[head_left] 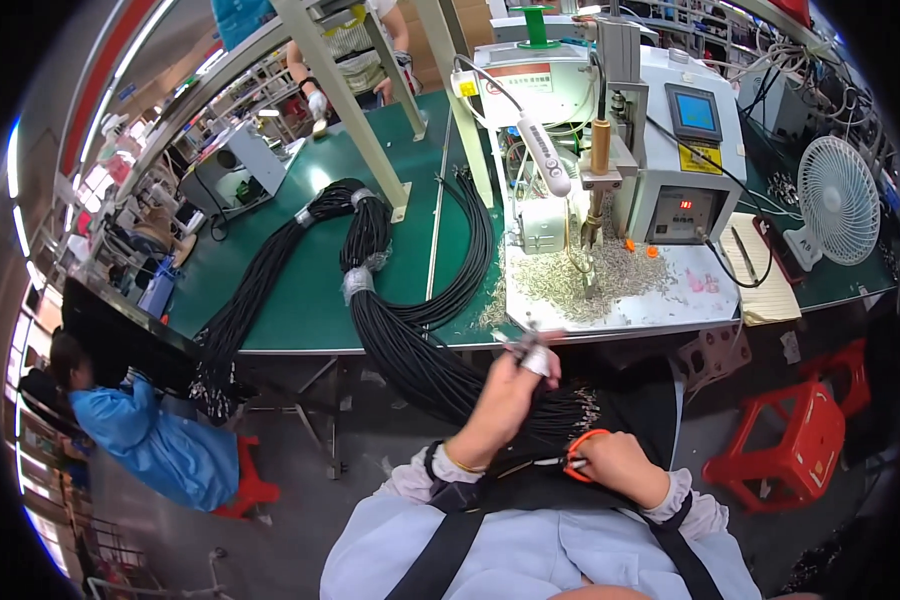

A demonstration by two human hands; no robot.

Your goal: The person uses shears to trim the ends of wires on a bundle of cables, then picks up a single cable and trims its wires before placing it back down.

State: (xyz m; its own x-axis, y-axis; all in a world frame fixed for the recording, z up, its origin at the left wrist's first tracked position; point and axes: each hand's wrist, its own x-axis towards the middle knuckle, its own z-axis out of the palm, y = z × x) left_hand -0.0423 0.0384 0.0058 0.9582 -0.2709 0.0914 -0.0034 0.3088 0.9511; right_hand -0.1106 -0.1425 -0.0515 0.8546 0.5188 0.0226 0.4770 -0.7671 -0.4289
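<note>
My right hand is closed on a pair of orange-handled scissors, held low in front of my body with the blades toward the left. My left hand reaches up near the table's front edge, a white wrap on one finger. Its fingertips are pinched and smeared by motion, and what lies in them is a blurred silvery shape. Beneath and beside my hands a thick bundle of black cables hangs over the table edge. Its cable ends carry small metal tips beside my right hand.
A bench machine stands on a white plate strewn with metal clippings. More black cables lie on the green table. A white fan, notepad and red stool are right. Co-workers sit left and stand opposite.
</note>
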